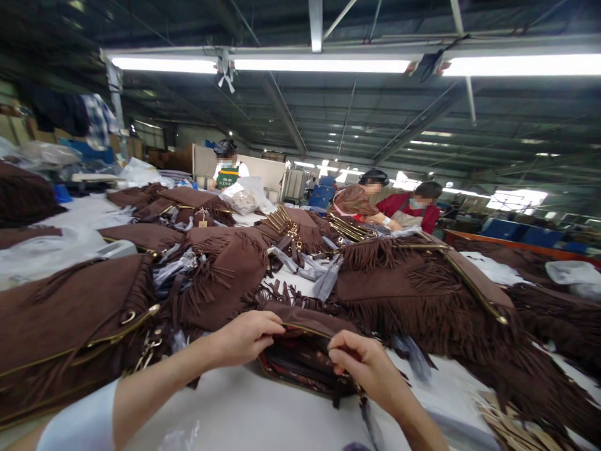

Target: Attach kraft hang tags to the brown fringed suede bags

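Observation:
A brown fringed bag (305, 316) lies on the white table (244, 407) in front of me, its zipped mouth open and a dark patterned lining showing. My left hand (251, 335) pinches the rim at the left end of the opening. On the right side of the same opening, my right hand (359, 360) grips the edge, fingers curled, near a metal clasp and strap. The inside of the bag is mostly in shadow.
Brown bags (70, 313) are piled at left, and a fringed stack (413, 288) stands at right. Gold-coloured zipper pieces (352, 228) and clear plastic (244, 195) lie further back. Beige tags (511, 426) sit at lower right. Several people are beyond the table.

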{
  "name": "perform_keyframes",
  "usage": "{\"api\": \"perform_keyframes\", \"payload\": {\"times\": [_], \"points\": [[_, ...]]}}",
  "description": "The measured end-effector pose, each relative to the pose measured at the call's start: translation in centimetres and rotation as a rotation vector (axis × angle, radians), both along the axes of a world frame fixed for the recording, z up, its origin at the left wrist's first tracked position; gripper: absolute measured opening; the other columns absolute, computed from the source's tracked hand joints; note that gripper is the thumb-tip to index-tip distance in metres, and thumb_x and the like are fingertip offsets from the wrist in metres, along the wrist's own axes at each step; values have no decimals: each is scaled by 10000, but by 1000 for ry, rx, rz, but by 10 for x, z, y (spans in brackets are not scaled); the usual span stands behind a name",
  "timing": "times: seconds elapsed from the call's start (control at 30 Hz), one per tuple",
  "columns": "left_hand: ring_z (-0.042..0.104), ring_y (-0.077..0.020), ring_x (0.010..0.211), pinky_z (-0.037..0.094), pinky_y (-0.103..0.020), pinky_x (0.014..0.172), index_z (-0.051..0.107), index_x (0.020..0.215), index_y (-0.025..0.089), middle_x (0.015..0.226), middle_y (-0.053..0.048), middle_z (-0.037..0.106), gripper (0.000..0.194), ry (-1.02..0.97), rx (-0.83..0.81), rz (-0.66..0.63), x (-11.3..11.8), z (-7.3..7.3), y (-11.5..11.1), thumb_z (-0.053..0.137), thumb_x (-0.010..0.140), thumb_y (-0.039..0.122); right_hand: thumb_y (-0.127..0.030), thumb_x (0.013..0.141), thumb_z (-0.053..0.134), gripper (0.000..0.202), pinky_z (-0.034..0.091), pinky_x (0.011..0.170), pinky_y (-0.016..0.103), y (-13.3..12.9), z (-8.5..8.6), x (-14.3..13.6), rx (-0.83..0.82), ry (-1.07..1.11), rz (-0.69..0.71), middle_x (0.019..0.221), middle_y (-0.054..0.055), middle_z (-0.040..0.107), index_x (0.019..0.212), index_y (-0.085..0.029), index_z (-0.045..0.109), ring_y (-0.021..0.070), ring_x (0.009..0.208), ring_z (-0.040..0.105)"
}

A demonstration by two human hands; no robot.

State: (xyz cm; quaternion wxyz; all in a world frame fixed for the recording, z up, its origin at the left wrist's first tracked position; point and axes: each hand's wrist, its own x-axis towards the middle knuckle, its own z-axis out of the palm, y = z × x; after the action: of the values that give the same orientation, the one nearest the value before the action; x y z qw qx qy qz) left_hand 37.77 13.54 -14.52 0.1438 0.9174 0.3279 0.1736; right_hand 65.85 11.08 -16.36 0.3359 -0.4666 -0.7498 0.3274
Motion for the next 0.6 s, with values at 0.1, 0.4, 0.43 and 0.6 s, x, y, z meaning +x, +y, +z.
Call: {"api": "perform_keyframes", "payload": {"times": [0.1,0.4,0.43,0.6], "points": [[597,-255,1013,465,-345,894,700,922,134,1117,-127,648,232,56,154,77,8,1,-10,500,822,70,-376,838,594,197,360,546,236,-1,3,-1,-69,190,-33,610,-15,627,773,-191,611,148,571,532],[549,-136,549,397,-221,475,623,864,139,652,-12,594,165,-686,-724,157,105,-10,-30,529,749,213,-318,776,692,150,409,850,319,0,11,-10,177,290,-104,946,52,625,678,-206,668,234,947,574],[550,-135,532,375,-208,436,607,860,138,632,-5,586,192,-805,-879,172,116,-14,-26,569,719,263,-327,776,696,165,407,863,327,0,11,-9,189,288,-134,965,60,623,668,-205,671,242,965,573],[553,-106,498,400,-194,434,561,711,135,617,-22,612,390,-1143,-1045,147,139,-26,-12,729,597,468,-497,764,739,325,439,602,262,-1,12,-7,2,552,-198,911,61,653,883,-199,690,192,761,593]]}}
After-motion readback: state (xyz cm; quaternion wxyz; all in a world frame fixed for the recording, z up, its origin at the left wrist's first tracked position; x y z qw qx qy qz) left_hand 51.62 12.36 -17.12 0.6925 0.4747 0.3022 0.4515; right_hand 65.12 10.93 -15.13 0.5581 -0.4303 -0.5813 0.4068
